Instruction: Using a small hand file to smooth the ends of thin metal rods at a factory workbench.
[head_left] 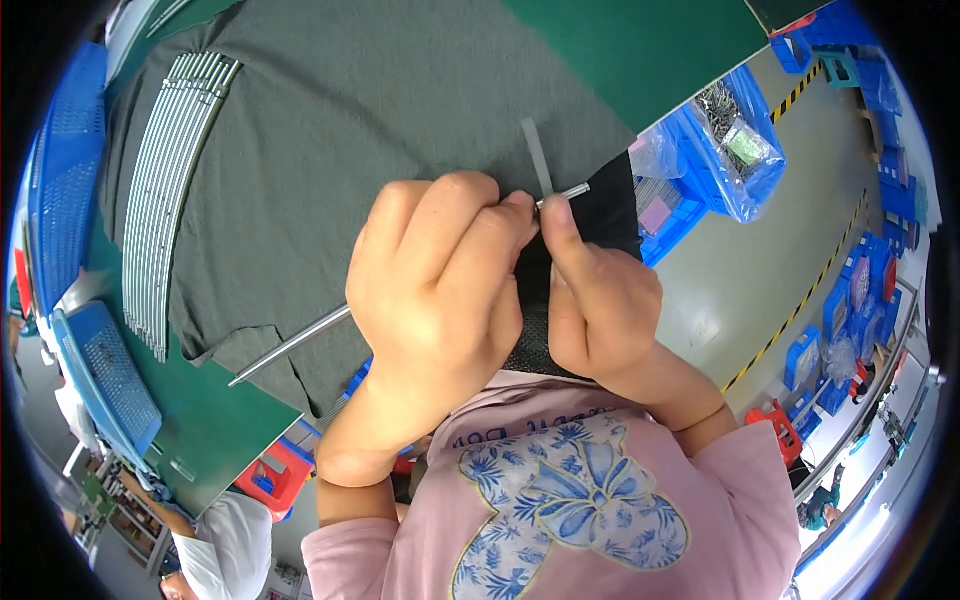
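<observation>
Head view: metal rod (290, 346) slants lower left to upper right, passing beneath left hand (435, 265), fingers curled around it. Right hand (605, 300) nearer the upper-right end; thumb and folded fingers seemingly pinch grey strip (537, 157), crosswise to rod.

A line of dark lettering (535, 428), partly lost in folds, crosses the pink shirt (740, 490) beside the bow print (597, 493).

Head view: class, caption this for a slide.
Left hand and right hand hold a slim metal rod over grey cloth, with a row of rods nearby.
</observation>
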